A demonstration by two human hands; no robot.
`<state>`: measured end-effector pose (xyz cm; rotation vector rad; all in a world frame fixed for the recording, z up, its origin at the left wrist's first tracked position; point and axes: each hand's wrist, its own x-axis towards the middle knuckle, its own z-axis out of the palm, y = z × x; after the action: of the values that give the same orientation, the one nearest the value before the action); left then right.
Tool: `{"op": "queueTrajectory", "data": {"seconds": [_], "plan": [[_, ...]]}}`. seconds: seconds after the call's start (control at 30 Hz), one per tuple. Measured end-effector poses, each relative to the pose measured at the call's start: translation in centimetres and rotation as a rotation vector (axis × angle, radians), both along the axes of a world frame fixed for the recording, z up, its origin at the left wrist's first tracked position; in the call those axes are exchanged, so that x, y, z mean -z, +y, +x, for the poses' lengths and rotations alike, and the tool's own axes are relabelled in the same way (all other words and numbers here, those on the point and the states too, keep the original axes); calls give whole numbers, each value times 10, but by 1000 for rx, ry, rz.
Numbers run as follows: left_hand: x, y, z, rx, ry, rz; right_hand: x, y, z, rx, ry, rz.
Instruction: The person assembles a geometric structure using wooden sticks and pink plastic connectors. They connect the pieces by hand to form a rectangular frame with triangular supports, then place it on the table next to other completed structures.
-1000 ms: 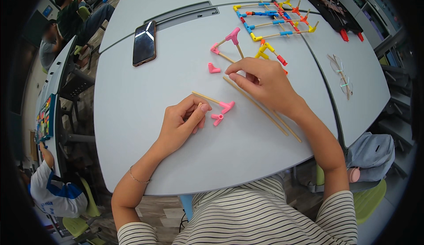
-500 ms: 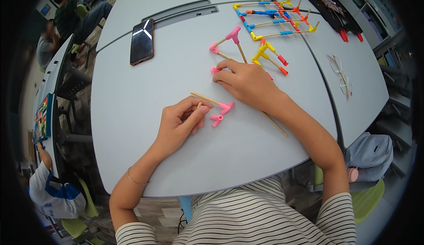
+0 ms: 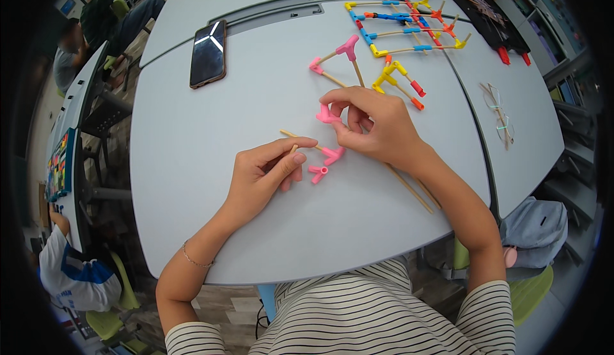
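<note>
My left hand (image 3: 265,166) is closed in a pinch on a thin wooden stick (image 3: 294,149), most of which its fingers hide. Between the thumb and fingers of my right hand (image 3: 377,121) is a pink connector (image 3: 327,114), held just above the table. Beside my left fingertips lies another pink connector (image 3: 332,156) with a wooden stick fitted into it. A loose pink connector (image 3: 318,174) rests nearer to me. Beyond my right hand, a pink-jointed stick frame (image 3: 348,49) stands partly hidden. Under my right forearm lie loose wooden sticks (image 3: 411,190).
A multicoloured stick frame (image 3: 377,34) and a yellow-and-red connector piece (image 3: 391,73) lie at the back right. A phone (image 3: 208,55) is at the back left. Glasses (image 3: 499,115) lie on the right-hand table, near a black case (image 3: 476,9). Other people sit at left.
My right hand has lifted the pink connector off the table and drawn it slightly right and nearer. My left hand stays in place with the stick.
</note>
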<state>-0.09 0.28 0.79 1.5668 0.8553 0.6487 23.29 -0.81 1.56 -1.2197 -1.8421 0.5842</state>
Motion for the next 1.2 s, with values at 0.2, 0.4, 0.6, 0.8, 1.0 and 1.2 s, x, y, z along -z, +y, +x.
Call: {"op": "queueTrajectory", "data": {"seconds": [0.2,0.4,0.6,0.8,1.0,1.2], "plan": [[-1,1,-1,10,20,38,1,-1,1,-88,418,-292],[12,2,1,-16,-41,177,-4,-4,0,-203,541,-505],[7,1,1,33,-18,136,-2,-6,-4,-251,555,-464],[-2,-2,1,68,18,5,0,-5,-4,-273,551,-400],[0,-2,1,50,-24,-16,1,-3,0,-342,531,-440],[0,-1,0,77,5,-1,3,-6,-3,-320,496,-434]]}}
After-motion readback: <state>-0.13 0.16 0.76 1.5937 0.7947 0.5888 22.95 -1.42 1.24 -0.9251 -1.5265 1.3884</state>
